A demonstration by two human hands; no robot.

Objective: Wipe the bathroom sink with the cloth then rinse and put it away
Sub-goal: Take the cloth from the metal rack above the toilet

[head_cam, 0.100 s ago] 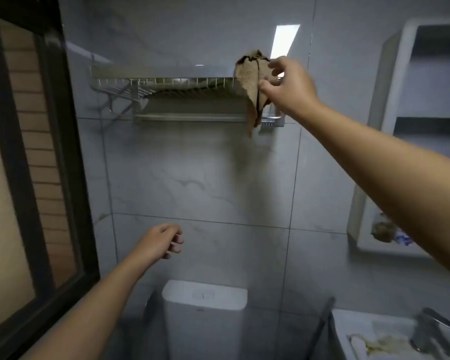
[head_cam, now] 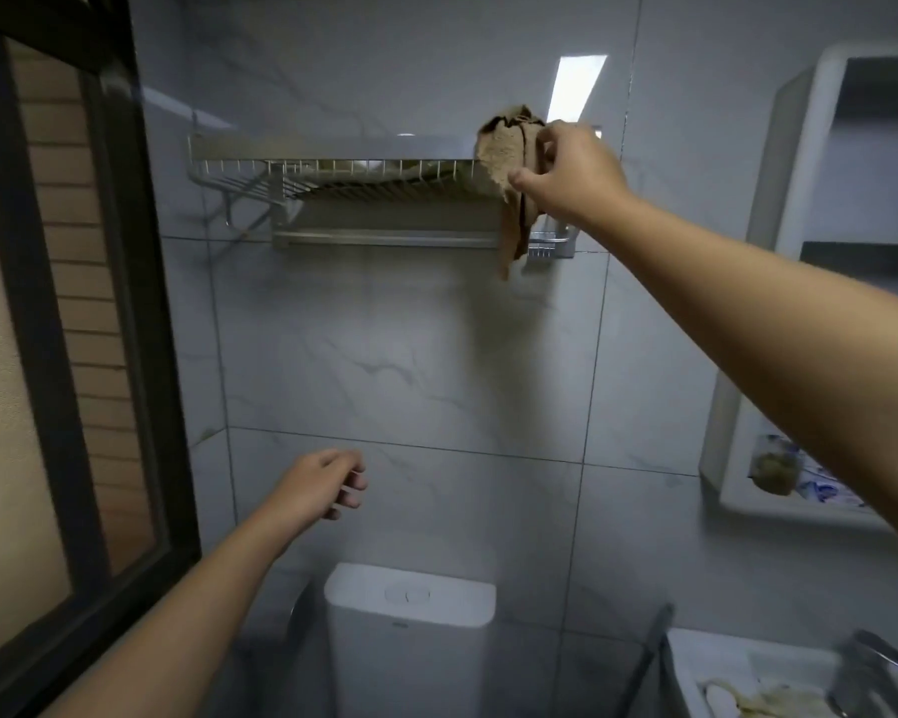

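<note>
Pinching the bunched brown cloth (head_cam: 504,158) at the right end of the wall-mounted wire shelf (head_cam: 333,173), the right hand (head_cam: 566,173) held it aloft, the left hand (head_cam: 322,484) loosely curled, empty; stage judged first fetching or final stowing, undetermined.

The cloth (head_cam: 499,158) was tan-brown, crumpled and bunched, pinched in the right hand (head_cam: 574,171) at the right end of the wall-mounted wire shelf (head_cam: 364,184); its top rose above the shelf's rail; a narrow tail hung down below the shelf; the white sink (head_cam: 706,650) lay at the lower right, partly in view.
</note>
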